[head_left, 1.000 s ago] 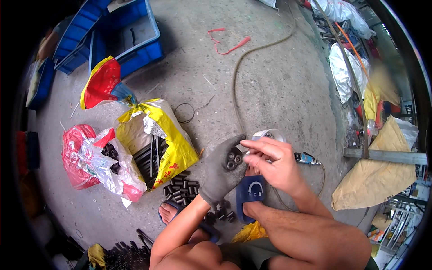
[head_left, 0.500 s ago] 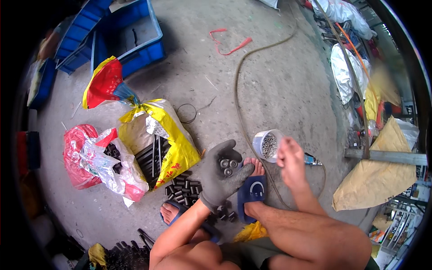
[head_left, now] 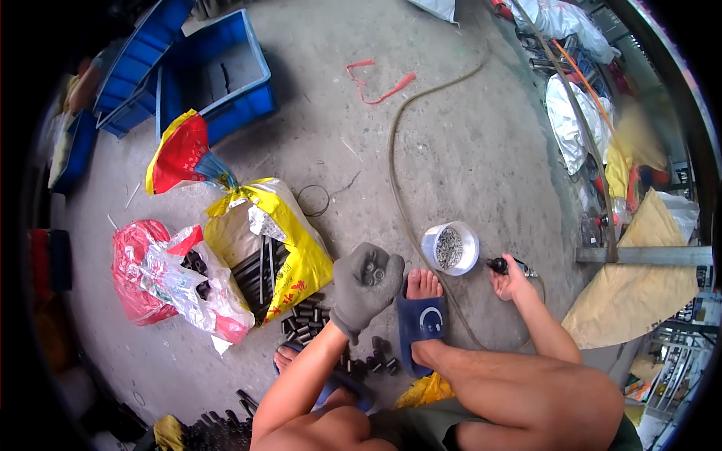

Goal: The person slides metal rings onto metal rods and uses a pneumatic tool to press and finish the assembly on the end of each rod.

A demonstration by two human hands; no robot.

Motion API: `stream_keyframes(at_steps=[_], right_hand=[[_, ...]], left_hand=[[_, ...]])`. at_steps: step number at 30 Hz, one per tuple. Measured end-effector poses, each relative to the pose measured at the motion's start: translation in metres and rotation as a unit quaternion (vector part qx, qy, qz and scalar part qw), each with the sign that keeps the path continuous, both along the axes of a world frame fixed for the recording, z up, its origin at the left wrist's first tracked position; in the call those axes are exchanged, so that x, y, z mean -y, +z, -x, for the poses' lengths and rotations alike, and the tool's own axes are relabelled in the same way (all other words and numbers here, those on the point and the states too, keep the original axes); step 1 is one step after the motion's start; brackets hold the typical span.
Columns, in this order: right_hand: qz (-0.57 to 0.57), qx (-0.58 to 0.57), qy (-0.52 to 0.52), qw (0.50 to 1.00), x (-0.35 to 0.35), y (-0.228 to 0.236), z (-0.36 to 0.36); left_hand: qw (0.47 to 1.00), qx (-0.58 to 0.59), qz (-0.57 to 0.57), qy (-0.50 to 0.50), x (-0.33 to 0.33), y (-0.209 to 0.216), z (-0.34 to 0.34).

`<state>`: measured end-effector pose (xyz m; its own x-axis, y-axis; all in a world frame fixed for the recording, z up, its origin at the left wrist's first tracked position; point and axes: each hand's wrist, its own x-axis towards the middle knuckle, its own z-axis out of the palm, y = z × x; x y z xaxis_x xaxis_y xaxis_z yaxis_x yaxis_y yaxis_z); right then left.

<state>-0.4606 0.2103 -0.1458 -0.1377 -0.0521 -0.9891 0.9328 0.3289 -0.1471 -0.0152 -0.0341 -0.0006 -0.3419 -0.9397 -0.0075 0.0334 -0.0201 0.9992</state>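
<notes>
My left hand (head_left: 359, 295), in a dark grey work glove, is curled around several small black cylinders (head_left: 374, 276) whose round ends show in the palm. My bare right hand (head_left: 513, 281) grips a power tool (head_left: 498, 264) with a dark tip pointing left; fingers and palm cover most of its body. Between my hands stands a white plastic tub (head_left: 471, 250) of small silvery screws (head_left: 450, 249). Below my gloved hand, loose black cylinders (head_left: 307, 319) lie heaped on the floor.
A yellow sack (head_left: 310, 263) holds black rods (head_left: 259, 274), beside a red-and-white plastic bag (head_left: 143, 263). Blue crates (head_left: 241, 105) stand at the far left. A hose (head_left: 392, 150) winds across the floor past my sandalled right foot (head_left: 423, 323). Sacks (head_left: 568, 124) line the right side.
My right hand has moved from beside the tub's rim down and right onto the power tool, and closed on it. My gloved left hand has dropped slightly, its fingers curled further over the cylinders.
</notes>
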Motion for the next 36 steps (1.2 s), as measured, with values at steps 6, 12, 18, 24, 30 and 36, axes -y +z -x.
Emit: stream_keyframes(at_steps=[6,12,18,24,30,36], right_hand=[[0.165,-0.049,-0.087,0.981,0.025,0.060,-0.049],[0.357,-0.464,-0.092,0.806,0.106,0.185,-0.126],[0.542,-0.603,0.040,0.584,0.203,0.278,-0.218],[0.622,-0.474,0.163,0.601,0.242,0.280,-0.265],[0.674,-0.373,0.216,0.599,0.232,0.268,-0.306],[0.643,-0.415,0.194,0.613,0.236,0.252,-0.316]], left_hand=[[0.996,0.046,0.078,0.026,0.007,-0.012,-0.006],[0.999,-0.004,0.044,0.028,0.008,0.007,0.012],[0.998,0.016,0.044,0.048,0.015,0.007,0.010],[0.991,0.060,0.118,0.008,0.012,0.010,0.014],[0.989,0.006,0.136,-0.059,0.017,0.013,0.004],[0.989,0.033,0.130,-0.069,0.019,-0.001,0.009]])
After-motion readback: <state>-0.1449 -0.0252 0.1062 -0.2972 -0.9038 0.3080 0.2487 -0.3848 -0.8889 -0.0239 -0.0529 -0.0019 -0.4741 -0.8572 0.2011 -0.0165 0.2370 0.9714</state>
